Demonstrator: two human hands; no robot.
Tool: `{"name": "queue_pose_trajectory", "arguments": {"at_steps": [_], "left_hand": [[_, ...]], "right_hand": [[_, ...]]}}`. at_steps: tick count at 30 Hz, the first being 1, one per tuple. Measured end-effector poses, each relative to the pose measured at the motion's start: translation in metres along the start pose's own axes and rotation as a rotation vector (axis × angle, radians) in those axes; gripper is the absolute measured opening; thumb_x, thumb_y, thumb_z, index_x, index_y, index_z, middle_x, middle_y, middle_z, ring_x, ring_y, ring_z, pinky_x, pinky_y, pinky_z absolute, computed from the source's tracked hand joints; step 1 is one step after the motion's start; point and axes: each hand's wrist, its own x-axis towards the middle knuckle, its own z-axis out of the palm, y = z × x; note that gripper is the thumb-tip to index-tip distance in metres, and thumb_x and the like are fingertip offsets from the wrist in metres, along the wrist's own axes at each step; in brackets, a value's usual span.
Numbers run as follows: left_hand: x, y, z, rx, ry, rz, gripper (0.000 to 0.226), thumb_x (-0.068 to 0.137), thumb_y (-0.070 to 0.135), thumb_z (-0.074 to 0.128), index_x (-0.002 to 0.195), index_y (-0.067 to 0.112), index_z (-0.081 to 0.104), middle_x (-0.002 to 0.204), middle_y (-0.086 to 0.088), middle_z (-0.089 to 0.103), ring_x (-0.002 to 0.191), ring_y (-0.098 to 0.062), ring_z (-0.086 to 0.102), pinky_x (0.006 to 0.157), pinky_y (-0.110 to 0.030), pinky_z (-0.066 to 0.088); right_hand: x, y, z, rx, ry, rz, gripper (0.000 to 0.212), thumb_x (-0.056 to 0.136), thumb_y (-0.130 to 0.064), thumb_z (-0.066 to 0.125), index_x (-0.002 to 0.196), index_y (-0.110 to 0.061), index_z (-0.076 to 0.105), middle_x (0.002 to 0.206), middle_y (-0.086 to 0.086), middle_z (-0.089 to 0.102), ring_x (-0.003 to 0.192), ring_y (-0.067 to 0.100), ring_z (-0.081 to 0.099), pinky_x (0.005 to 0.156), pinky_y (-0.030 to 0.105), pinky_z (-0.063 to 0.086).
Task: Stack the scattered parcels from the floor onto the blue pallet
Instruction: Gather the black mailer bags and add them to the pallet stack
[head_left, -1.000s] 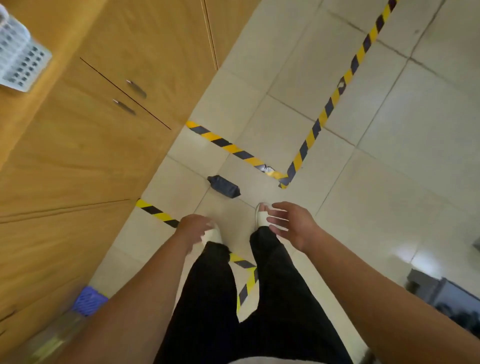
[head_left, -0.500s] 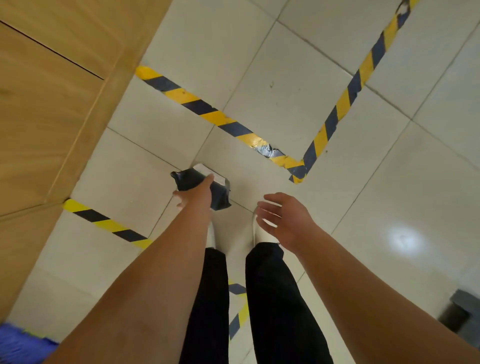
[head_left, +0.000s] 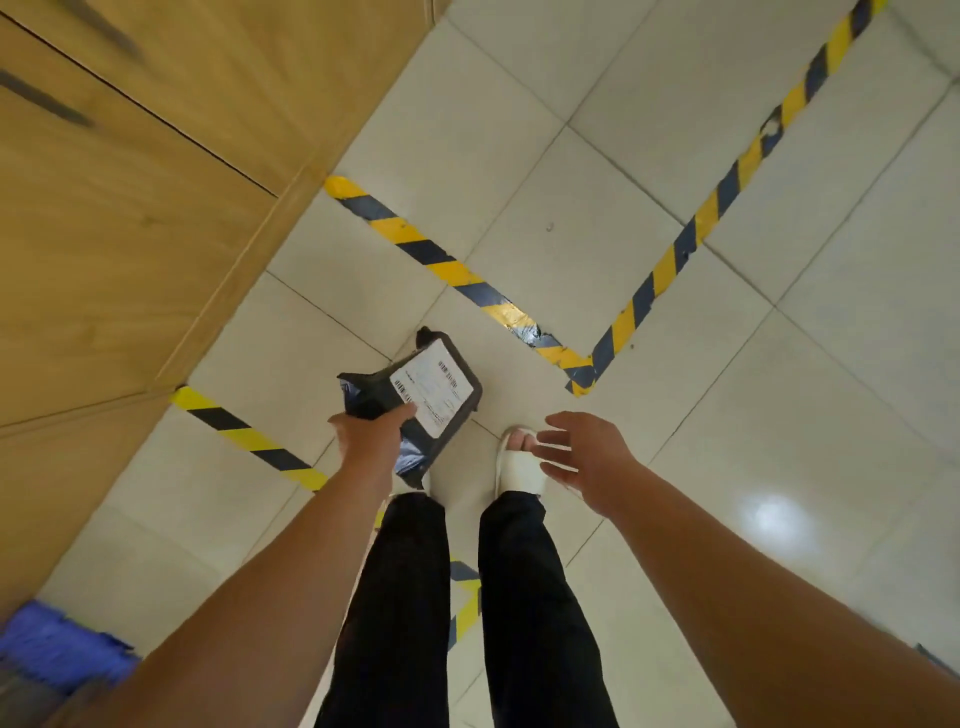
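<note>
A dark grey plastic parcel (head_left: 415, 400) with a white shipping label hangs above the tiled floor, gripped at its near edge by my left hand (head_left: 371, 439). My right hand (head_left: 587, 457) hovers to the right of it, fingers spread, holding nothing. A corner of the blue pallet (head_left: 57, 649) shows at the bottom left edge, partly cut off by the frame.
Wooden cabinets (head_left: 130, 208) fill the left side. Yellow-and-black hazard tape (head_left: 452, 270) runs across the pale tiles and turns a corner ahead. My legs in black trousers and white slippers (head_left: 519, 467) stand below the hands. A dark object (head_left: 935, 660) peeks in at the right edge.
My left hand reached the parcel on the floor, took hold of it and lifted it, label now facing up. The right hand stayed open beside it.
</note>
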Motion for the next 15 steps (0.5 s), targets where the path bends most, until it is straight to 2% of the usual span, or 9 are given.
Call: {"name": "queue_pose_trajectory", "arguments": {"at_steps": [5, 8, 10, 11, 13, 15], "left_hand": [[-0.097, 0.042, -0.112, 0.054, -0.067, 0.151, 0.070, 0.071, 0.009, 0.087, 0.122, 0.010, 0.039, 0.119, -0.009, 0.058, 0.102, -0.026, 0.057, 0.083, -0.036, 0.049], [-0.155, 0.067, -0.185, 0.076, -0.181, 0.177, 0.078, 0.064, 0.014, 0.091, 0.127, 0.007, 0.044, 0.119, -0.005, 0.064, 0.100, -0.022, 0.064, 0.084, -0.039, 0.055], [-0.196, 0.082, -0.233, 0.089, -0.263, 0.230, 0.077, 0.062, 0.013, 0.091, 0.125, 0.009, 0.046, 0.118, -0.007, 0.067, 0.099, -0.023, 0.068, 0.078, -0.040, 0.058], [-0.216, 0.089, -0.252, 0.096, -0.292, 0.273, 0.075, 0.064, 0.009, 0.091, 0.124, 0.011, 0.046, 0.118, -0.007, 0.067, 0.101, -0.023, 0.068, 0.077, -0.039, 0.058], [-0.253, 0.100, -0.287, 0.114, -0.351, 0.348, 0.073, 0.065, 0.005, 0.090, 0.121, 0.017, 0.046, 0.120, -0.006, 0.063, 0.106, -0.023, 0.065, 0.079, -0.039, 0.056], [-0.290, 0.101, -0.318, 0.134, -0.396, 0.391, 0.071, 0.062, 0.006, 0.091, 0.117, 0.025, 0.048, 0.120, -0.005, 0.063, 0.107, -0.022, 0.065, 0.082, -0.042, 0.057]], "right_hand": [[-0.118, -0.052, 0.013, -0.417, -0.062, -0.067, 0.012, 0.096, -0.011, 0.060, 0.084, -0.011, 0.060, 0.082, 0.006, 0.059, 0.067, 0.017, 0.057, 0.061, 0.027, 0.044], [-0.199, -0.081, 0.024, -0.544, -0.045, -0.272, 0.011, 0.088, -0.009, 0.070, 0.084, -0.013, 0.061, 0.081, 0.009, 0.059, 0.062, 0.017, 0.054, 0.053, 0.024, 0.040], [-0.254, -0.089, 0.037, -0.650, -0.103, -0.506, 0.023, 0.081, -0.008, 0.078, 0.098, -0.014, 0.063, 0.087, 0.010, 0.061, 0.068, 0.018, 0.055, 0.052, 0.021, 0.041], [-0.282, -0.092, 0.047, -0.720, -0.186, -0.599, 0.033, 0.080, -0.007, 0.079, 0.108, -0.014, 0.062, 0.094, 0.007, 0.061, 0.077, 0.016, 0.057, 0.055, 0.015, 0.042], [-0.327, -0.090, 0.065, -0.954, -0.368, -0.770, 0.062, 0.076, -0.015, 0.084, 0.132, -0.017, 0.055, 0.116, -0.001, 0.055, 0.103, 0.012, 0.056, 0.071, 0.012, 0.042], [-0.365, -0.077, 0.078, -1.220, -0.499, -0.878, 0.086, 0.070, -0.027, 0.085, 0.146, -0.026, 0.044, 0.132, -0.007, 0.049, 0.117, 0.009, 0.053, 0.087, 0.021, 0.046]]}}
